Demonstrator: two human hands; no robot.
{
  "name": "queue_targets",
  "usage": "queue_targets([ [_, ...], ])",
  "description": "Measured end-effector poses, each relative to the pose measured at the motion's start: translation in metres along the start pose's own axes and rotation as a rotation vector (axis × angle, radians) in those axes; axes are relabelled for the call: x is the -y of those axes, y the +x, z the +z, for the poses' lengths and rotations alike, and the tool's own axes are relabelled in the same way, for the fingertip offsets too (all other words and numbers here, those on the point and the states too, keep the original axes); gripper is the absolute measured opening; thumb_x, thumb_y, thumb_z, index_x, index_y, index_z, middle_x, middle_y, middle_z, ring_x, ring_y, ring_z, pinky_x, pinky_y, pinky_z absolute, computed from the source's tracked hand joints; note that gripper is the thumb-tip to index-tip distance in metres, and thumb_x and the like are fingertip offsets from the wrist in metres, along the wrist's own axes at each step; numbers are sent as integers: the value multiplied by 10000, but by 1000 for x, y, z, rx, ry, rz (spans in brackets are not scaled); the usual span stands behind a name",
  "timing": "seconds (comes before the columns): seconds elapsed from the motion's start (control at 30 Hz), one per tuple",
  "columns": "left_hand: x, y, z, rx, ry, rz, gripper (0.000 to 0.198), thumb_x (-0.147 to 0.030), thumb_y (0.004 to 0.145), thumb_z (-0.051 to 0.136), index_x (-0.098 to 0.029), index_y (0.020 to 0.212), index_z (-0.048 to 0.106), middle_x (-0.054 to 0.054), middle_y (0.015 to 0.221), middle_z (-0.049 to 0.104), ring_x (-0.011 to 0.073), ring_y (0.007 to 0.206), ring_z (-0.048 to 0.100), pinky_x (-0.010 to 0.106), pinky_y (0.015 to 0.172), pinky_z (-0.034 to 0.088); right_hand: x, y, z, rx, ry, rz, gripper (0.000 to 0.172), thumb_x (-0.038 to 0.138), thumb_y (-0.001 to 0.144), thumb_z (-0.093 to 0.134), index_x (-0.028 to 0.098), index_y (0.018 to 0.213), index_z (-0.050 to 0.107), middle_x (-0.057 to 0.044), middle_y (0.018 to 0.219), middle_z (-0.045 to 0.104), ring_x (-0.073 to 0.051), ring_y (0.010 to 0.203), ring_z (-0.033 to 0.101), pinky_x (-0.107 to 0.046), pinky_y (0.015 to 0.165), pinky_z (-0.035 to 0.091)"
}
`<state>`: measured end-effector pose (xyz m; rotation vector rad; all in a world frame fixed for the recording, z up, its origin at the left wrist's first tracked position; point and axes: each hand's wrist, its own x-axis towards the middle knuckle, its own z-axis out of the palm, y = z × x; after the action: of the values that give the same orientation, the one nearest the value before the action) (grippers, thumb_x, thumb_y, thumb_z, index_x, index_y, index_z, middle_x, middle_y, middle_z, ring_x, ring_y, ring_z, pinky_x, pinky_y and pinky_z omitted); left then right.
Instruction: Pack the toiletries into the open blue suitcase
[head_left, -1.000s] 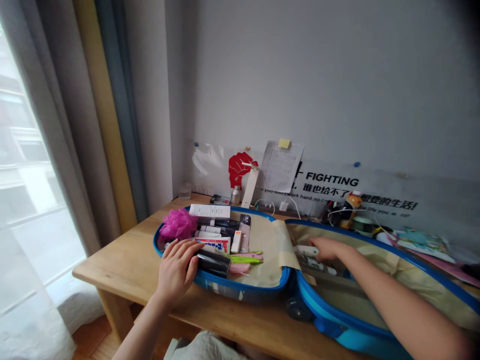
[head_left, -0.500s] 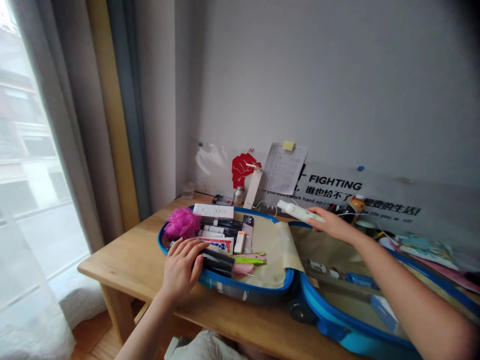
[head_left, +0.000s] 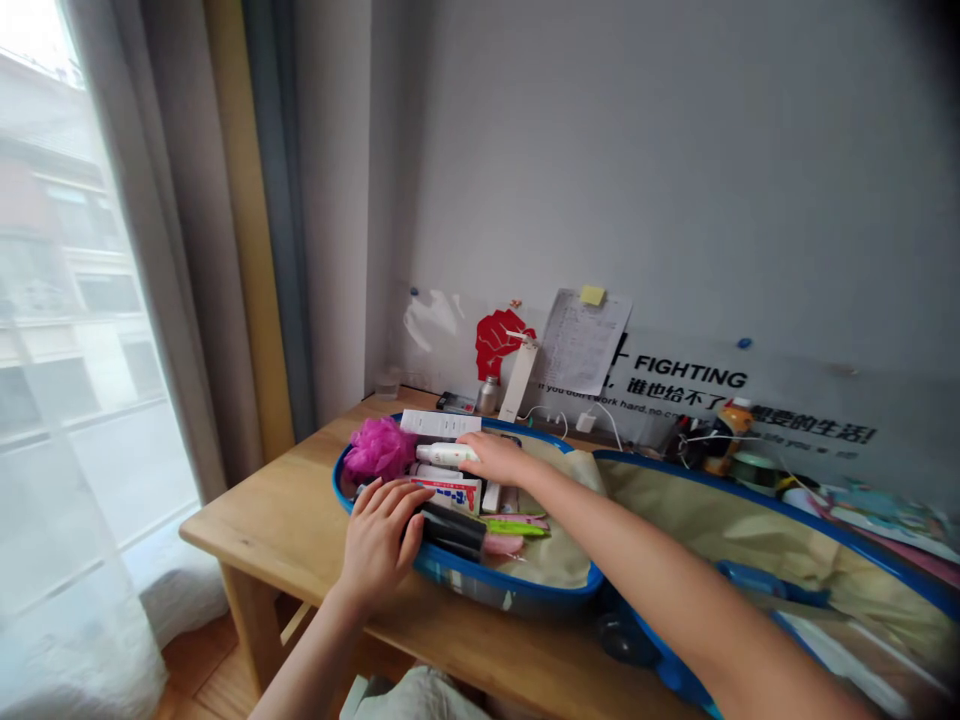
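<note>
My right hand (head_left: pixel 491 462) is closed around a slim white bottle (head_left: pixel 444 454). It holds the bottle over the left half of a blue-rimmed suitcase (head_left: pixel 517 596), just above the toiletries. My left hand (head_left: pixel 381 525) lies with fingers stretched over the case's near left edge, touching the items there. A black bottle (head_left: pixel 453 530) is by its thumb; a toothpaste box or tube (head_left: pixel 459 495) shows past its fingertips. Beside them are a pink bath puff (head_left: pixel 381 448), a white box (head_left: pixel 439 424), and green and pink slim items (head_left: pixel 517 527).
The suitcase's right half (head_left: pixel 667 490) lies open, partly behind my right forearm, with a blue item (head_left: pixel 765 580) inside. Along the wall stand a tall white box (head_left: pixel 519 380), a small metal bottle (head_left: pixel 489 395), a charger with cable (head_left: pixel 586 421) and an orange-brown bottle (head_left: pixel 727 435).
My right hand has swung left with the white bottle, from above the case's hinge side to over the toiletries. My left hand stays on the near left edge. The view has shifted slightly.
</note>
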<state>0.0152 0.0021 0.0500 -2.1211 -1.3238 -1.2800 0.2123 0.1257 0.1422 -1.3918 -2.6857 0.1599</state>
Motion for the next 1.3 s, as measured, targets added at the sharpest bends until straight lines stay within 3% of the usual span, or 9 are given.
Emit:
queue_targets([
  [0.23, 0, 0, 0, 11, -8, -17, 394, -285, 1011, 352, -252, 1185, 704, 45, 1129, 746, 236, 1093, 647, 435, 1043, 391, 14, 16, 31, -62, 9, -10, 383, 415, 958, 571, 213, 1282, 584, -97, 1322, 599, -215, 1165, 596, -468, 1021, 495],
  [0.43, -1, 0, 1, 11, -7, -24, 392, -288, 1005, 353, -255, 1143, 718, 44, 1121, 747, 233, 1087, 649, 432, 1037, 399, 12, 16, 37, -74, 5, 14, 400, 321, 924, 611, 199, 1304, 588, -140, 1340, 599, -240, 1201, 587, -418, 1060, 458],
  [0.6, -1, 0, 0, 10, -7, -18, 385, -284, 1011, 354, -246, 1166, 704, 41, 1126, 746, 232, 1090, 649, 438, 1034, 394, 12, 11, 26, -79, 0, 14, 402, 409, 937, 603, 216, 1289, 585, -102, 1354, 584, -227, 1206, 576, -478, 1047, 475],
  [0.73, -1, 0, 0, 7, -4, -26, 406, -289, 1011, 337, -255, 1165, 711, 48, 1112, 749, 230, 1081, 646, 433, 1039, 406, -13, 0, -6, -101, 4, 71, 369, 432, 949, 582, 193, 1228, 616, -88, 1268, 631, -205, 1125, 616, -451, 995, 507],
  [0.83, -1, -1, 0, 8, -2, -32, 403, -289, 1009, 343, -254, 1166, 712, 51, 1107, 749, 230, 1081, 646, 433, 1045, 400, -57, -21, -37, -105, -11, 185, 331, 449, 971, 536, 176, 1115, 654, -61, 1103, 687, -169, 984, 648, -404, 928, 525],
  [0.97, 0, -1, 1, 9, 1, -24, 387, -290, 1008, 355, -253, 1147, 713, 43, 1117, 749, 233, 1080, 650, 435, 1036, 395, -123, -74, -62, -70, -45, 370, 347, 479, 944, 552, 156, 982, 671, -44, 929, 701, -154, 847, 649, -367, 841, 527],
  [1.13, 2, -1, 2, 2, 2, -11, 384, -288, 1008, 351, -250, 1151, 706, 41, 1119, 752, 233, 1078, 651, 436, 1038, 388, -169, -156, -49, 126, -29, 487, 103, 253, 661, 753, 200, 736, 705, -70, 789, 731, -209, 760, 684, -312, 729, 519],
  [1.3, 3, -2, 4, -11, 19, -6, 368, -285, 995, 373, -249, 1141, 709, 46, 1101, 752, 234, 1068, 655, 423, 1041, 397, -178, -194, -25, 226, -28, 533, 347, 74, 572, 701, 219, 882, 755, -132, 1039, 752, -277, 989, 710, -322, 853, 527],
])
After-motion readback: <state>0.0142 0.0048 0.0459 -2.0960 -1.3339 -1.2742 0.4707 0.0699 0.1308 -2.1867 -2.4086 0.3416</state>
